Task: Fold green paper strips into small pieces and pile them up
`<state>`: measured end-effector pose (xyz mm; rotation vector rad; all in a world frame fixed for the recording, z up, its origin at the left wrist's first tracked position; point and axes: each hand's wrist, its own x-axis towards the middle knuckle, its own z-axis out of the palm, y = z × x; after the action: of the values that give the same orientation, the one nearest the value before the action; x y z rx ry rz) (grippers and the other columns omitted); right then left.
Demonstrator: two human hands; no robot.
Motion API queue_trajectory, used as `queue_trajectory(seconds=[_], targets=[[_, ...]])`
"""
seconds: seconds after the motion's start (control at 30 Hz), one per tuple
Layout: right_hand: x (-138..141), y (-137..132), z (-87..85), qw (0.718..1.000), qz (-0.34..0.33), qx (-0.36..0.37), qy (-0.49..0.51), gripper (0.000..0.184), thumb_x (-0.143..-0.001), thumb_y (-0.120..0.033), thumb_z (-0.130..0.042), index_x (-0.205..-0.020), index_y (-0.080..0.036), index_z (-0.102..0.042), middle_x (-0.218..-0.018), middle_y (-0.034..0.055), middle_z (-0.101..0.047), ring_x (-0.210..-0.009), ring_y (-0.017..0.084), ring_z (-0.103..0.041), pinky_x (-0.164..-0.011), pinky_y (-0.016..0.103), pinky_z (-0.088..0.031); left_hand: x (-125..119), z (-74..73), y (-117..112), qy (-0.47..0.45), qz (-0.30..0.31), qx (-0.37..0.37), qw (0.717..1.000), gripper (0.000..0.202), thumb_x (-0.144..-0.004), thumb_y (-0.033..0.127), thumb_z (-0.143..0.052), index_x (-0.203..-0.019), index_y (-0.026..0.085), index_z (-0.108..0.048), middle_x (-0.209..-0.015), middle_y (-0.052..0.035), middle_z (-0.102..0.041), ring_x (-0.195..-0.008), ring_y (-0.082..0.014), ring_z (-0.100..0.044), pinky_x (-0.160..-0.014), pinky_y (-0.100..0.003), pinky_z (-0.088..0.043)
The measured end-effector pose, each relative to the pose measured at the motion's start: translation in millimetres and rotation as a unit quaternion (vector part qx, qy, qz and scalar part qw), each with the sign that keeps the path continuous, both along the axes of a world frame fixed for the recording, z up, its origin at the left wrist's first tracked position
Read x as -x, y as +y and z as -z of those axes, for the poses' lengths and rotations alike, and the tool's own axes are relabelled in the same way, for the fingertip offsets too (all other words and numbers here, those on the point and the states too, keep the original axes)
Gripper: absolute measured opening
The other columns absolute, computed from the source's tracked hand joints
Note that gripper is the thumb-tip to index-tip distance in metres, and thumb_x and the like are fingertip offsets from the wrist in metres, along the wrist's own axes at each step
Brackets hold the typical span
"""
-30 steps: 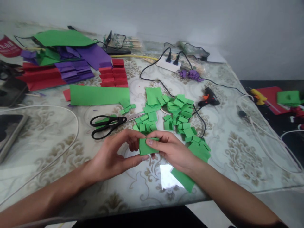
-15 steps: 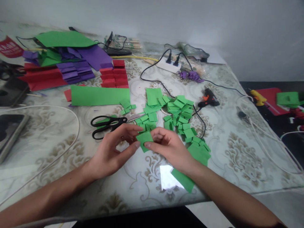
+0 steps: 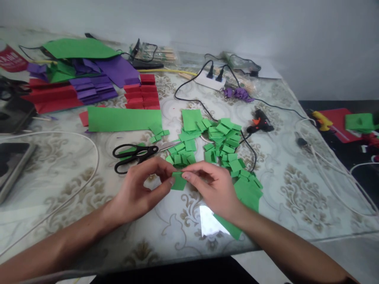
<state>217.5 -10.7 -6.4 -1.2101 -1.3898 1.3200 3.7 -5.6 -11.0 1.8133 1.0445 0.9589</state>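
Note:
Between my two hands is a small green paper square (image 3: 179,184), its top edge folded over. My left hand (image 3: 149,185) pinches the left side of the fold with thumb and fingers. At the right side, the thumb and forefinger of my right hand (image 3: 211,187) press on the same fold. Just beyond my hands lie many small folded green paper pieces (image 3: 226,136) in a loose pile. Black-handled scissors (image 3: 136,154) rest beside my left hand, blades pointing at the pile. Larger green sheets (image 3: 247,193) lie partly under my right wrist.
A long green strip (image 3: 124,119) lies behind the scissors, with red folded paper (image 3: 145,94) and purple folded paper (image 3: 94,88) farther back. A black glue gun (image 3: 260,121) and a white power strip (image 3: 210,81) trail cables. A phone (image 3: 14,165) sits at left.
The green square has been turned, and its top edge is now folded over. My right hand has moved its grip up to that fold; my left hand has barely moved.

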Motion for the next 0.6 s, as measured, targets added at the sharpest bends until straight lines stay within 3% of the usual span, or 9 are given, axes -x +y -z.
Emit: queue_trajectory(seconds=[0.13,0.3,0.6], targets=[[0.3,-1.8,0.6,1.000,0.005,-0.013,-0.011,0.005,-0.090,-0.029,-0.080,-0.089,-0.025,-0.083,-0.084,0.0021,-0.082,-0.072,0.018,-0.073,-0.068,0.031,-0.058,-1.2,-0.6,-0.1,0.012,0.005,-0.001,1.000,0.006,-0.099,0.021,-0.068,-0.103,0.019,-0.072,-0.090,-0.0029,-0.075,-0.083,-0.0167,-0.070,-0.072,-0.027,-0.057],[0.7,-3.3,1.1,1.000,0.016,-0.002,-0.007,0.005,-0.089,-0.031,-0.081,-0.088,-0.026,-0.083,-0.080,0.0013,-0.081,-0.066,0.017,-0.070,-0.064,0.030,-0.056,-4.9,-2.4,0.6,0.022,-0.024,-0.021,0.999,0.006,-0.097,0.023,-0.072,-0.093,0.019,-0.075,-0.082,-0.0010,-0.078,-0.071,-0.0151,-0.072,-0.064,-0.025,-0.056],[1.2,-0.1,0.6,0.999,0.007,0.038,0.037,0.004,-0.086,-0.028,-0.085,-0.088,-0.026,-0.082,-0.082,0.0005,-0.080,-0.072,0.017,-0.072,-0.070,0.030,-0.059,-4.6,-1.4,0.7,0.019,-0.037,-0.045,0.998,0.003,-0.095,0.022,-0.075,-0.094,0.025,-0.074,-0.082,0.0016,-0.078,-0.072,-0.0157,-0.072,-0.066,-0.026,-0.057]])
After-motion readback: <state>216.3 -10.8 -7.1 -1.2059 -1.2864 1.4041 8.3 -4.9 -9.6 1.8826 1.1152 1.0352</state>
